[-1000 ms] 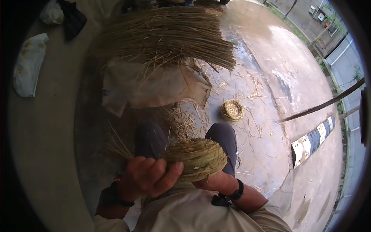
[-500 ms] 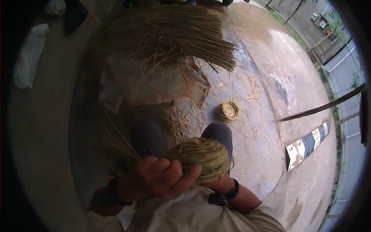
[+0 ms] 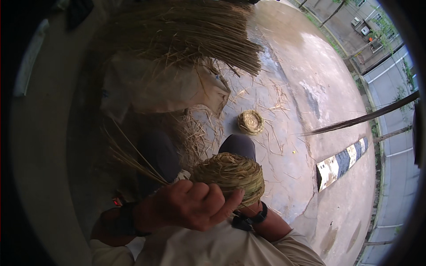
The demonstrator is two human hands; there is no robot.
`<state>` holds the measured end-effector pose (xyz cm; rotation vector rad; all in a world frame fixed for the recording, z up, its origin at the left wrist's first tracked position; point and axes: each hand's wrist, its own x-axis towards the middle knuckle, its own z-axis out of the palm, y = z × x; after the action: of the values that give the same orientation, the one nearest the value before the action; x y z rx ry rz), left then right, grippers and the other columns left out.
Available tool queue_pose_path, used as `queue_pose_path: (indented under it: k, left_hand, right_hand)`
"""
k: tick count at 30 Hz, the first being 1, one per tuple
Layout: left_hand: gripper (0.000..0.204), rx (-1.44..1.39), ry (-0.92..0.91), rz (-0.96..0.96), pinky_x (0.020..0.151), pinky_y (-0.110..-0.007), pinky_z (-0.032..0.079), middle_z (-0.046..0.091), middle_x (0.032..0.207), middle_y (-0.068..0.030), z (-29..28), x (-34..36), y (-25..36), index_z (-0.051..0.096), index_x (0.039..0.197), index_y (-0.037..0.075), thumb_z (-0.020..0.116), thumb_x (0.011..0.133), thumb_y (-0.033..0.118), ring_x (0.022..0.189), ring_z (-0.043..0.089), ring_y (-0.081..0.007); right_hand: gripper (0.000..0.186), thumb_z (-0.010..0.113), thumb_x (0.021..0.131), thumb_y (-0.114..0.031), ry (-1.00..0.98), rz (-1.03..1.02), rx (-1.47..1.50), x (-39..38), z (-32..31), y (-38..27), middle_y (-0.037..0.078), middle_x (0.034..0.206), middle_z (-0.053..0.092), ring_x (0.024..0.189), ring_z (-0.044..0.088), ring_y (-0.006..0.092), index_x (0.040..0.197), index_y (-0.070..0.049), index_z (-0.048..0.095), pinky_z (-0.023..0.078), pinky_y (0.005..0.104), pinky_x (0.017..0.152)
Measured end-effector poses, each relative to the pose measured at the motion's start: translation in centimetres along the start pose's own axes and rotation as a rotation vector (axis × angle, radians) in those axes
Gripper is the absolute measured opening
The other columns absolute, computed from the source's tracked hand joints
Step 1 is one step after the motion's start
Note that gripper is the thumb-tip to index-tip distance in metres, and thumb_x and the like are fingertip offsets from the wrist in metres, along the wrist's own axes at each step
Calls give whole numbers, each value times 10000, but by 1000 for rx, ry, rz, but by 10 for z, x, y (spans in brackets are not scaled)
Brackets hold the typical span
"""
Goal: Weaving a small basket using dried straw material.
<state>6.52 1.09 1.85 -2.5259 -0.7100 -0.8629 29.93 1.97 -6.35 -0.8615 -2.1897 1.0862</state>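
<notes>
My left hand (image 3: 197,204) is closed on loose straw strands (image 3: 137,159) that fan out to the upper left, its curled fingers against the near side of a coiled, woven straw basket (image 3: 226,175). My right hand (image 3: 250,209) is behind and under that basket at its right side, seemingly supporting it; its fingers are hidden. The basket sits between my knees. A small round straw basket (image 3: 250,122) stands on the floor beyond my right knee.
A large bundle of straw (image 3: 191,31) and a crumpled beige sheet (image 3: 159,88) lie ahead, with straw scraps (image 3: 197,133) around. A striped board (image 3: 341,164) and a dark slanting pole (image 3: 368,117) are at the right, a white sack (image 3: 31,57) far left.
My left hand has moved right across the basket's near side with the straw strands. The view has shifted, so the floor things appear further up and left.
</notes>
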Motion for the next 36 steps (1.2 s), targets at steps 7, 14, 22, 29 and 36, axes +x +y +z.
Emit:
queue_pose_path:
  k: [7, 14, 22, 29, 36]
  left_hand:
    - [392, -20, -1, -2, 514, -252, 348, 481, 897, 8, 1, -1, 5, 726, 1323, 208, 727, 931, 206, 667, 430, -105]
    - [450, -126, -107, -71, 535, -300, 412, 520, 875, -18, -4, -4, -8, 698, 1341, 150, 735, 896, 210, 660, 490, -131]
    - [463, -185, -182, -203, 536, -326, 469, 504, 800, -11, 7, -29, -28, 687, 1296, 33, 719, 845, 133, 655, 559, -155]
    - [368, -138, -253, -177, 533, -310, 483, 492, 765, 6, 12, -31, -30, 705, 1235, 38, 697, 875, 115, 656, 580, -138]
    - [304, -113, -285, -168, 529, -306, 486, 499, 758, 9, 11, -32, -23, 702, 1170, 56, 708, 873, 121, 651, 593, -138]
  right_hand:
    - [506, 653, 1022, -248, -3, 34, 51, -7, 2, 2, 104, 1512, 580, 1407, 541, 273, 1497, -103, 553, 397, 439, 1205]
    - [495, 687, 1002, -211, 104, 56, 166, -13, 27, 12, 112, 1488, 602, 1390, 560, 287, 1473, -104, 581, 408, 452, 1193]
    - [387, 768, 902, -68, 68, 50, -226, 5, 4, -49, 176, 1144, 729, 990, 711, 343, 1278, -33, 681, 567, 443, 847]
    - [196, 724, 919, -72, 261, 79, -326, 48, -44, -72, 119, 981, 727, 867, 707, 311, 1113, -50, 740, 574, 407, 727]
    - [175, 728, 923, -82, 304, -143, -295, 73, -39, -50, 149, 992, 705, 896, 703, 327, 1083, -12, 727, 560, 387, 748]
